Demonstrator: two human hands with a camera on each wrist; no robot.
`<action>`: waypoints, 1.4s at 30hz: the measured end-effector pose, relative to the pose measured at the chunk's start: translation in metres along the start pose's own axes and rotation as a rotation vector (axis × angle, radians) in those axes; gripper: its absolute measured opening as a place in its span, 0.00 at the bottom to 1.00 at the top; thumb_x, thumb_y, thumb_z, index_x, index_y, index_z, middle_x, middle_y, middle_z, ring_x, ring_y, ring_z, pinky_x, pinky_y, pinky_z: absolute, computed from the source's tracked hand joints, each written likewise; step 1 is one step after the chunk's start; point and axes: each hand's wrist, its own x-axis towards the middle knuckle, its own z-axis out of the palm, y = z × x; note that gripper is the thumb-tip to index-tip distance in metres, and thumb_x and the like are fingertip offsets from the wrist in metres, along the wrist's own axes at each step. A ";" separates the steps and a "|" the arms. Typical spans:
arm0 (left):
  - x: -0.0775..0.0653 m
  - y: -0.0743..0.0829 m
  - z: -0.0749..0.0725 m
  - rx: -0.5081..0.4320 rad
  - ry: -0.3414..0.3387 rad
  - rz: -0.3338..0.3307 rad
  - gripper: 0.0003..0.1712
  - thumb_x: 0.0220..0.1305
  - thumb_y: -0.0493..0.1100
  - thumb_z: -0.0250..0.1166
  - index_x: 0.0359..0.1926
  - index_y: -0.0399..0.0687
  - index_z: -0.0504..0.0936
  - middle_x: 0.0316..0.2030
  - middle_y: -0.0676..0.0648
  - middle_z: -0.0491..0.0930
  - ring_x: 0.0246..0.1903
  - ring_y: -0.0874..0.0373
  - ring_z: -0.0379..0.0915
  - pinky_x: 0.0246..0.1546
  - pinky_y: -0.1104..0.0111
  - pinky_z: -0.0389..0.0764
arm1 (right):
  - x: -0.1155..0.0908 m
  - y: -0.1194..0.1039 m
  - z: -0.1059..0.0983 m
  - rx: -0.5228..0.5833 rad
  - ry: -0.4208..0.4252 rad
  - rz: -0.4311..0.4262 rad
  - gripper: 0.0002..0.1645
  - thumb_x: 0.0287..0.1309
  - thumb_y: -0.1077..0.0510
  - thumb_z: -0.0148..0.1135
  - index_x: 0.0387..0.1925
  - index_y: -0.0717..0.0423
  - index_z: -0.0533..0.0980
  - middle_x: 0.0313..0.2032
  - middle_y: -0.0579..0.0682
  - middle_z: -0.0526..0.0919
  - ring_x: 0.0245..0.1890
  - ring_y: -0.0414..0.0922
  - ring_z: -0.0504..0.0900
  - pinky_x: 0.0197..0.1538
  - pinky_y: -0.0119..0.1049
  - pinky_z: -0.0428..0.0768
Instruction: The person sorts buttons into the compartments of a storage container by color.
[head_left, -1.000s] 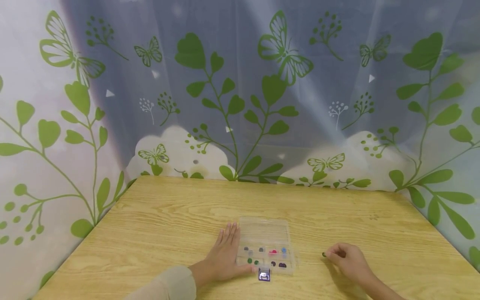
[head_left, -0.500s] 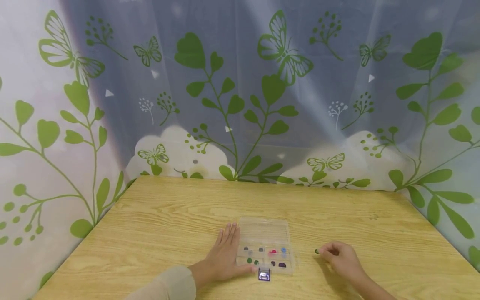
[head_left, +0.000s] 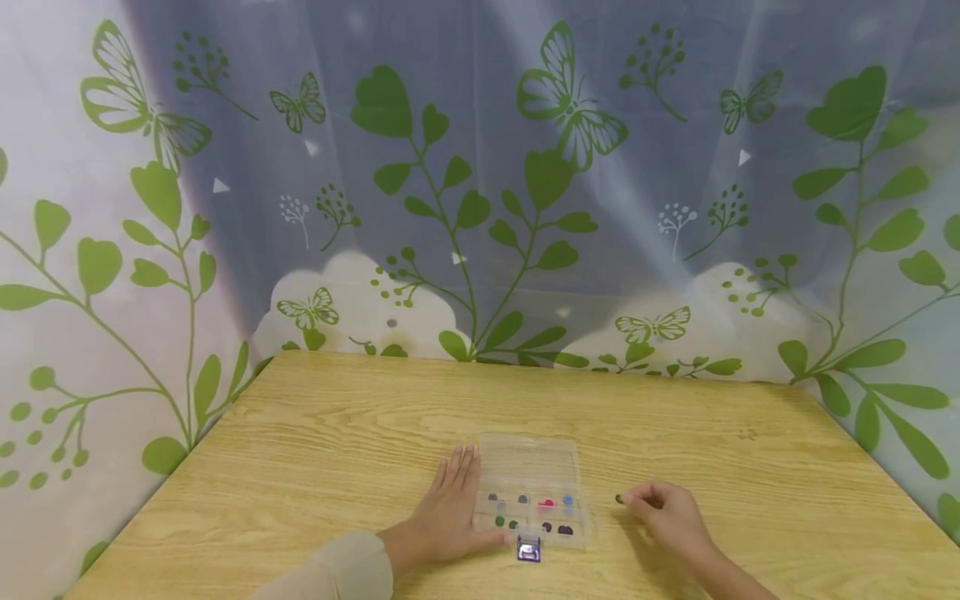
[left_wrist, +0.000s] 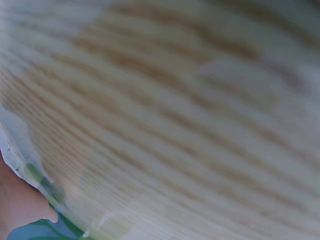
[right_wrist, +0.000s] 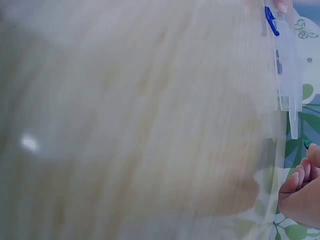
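A clear plastic compartment box point(head_left: 528, 463) lies with its lid raised on the table. Small round pieces sit in its compartments: green ones point(head_left: 500, 522), a pink one point(head_left: 548, 503), a blue one point(head_left: 567, 500) and dark purple ones point(head_left: 565, 530). My left hand point(head_left: 447, 512) rests along the box's left side with fingers straight, thumb at the front edge near the blue-purple latch point(head_left: 528, 549). To the right of the box, my right hand point(head_left: 671, 517) pinches a small green round piece point(head_left: 619, 499) between thumb and finger; in the right wrist view the piece point(right_wrist: 307, 144) shows at the fingertips.
The wooden table point(head_left: 360, 408) runs back to a printed curtain point(head_left: 480, 208) with leaves and butterflies. Another curtain hangs along the left side.
My right hand has moved left toward the box, carrying the green piece. The left hand and the box have stayed in place.
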 end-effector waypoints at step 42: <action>0.002 -0.002 0.003 -0.010 -0.009 -0.018 0.64 0.53 0.77 0.49 0.70 0.31 0.42 0.71 0.33 0.38 0.72 0.40 0.32 0.71 0.51 0.41 | 0.000 -0.027 0.019 0.060 0.007 -0.036 0.11 0.58 0.58 0.60 0.31 0.65 0.77 0.28 0.50 0.79 0.30 0.40 0.71 0.31 0.27 0.71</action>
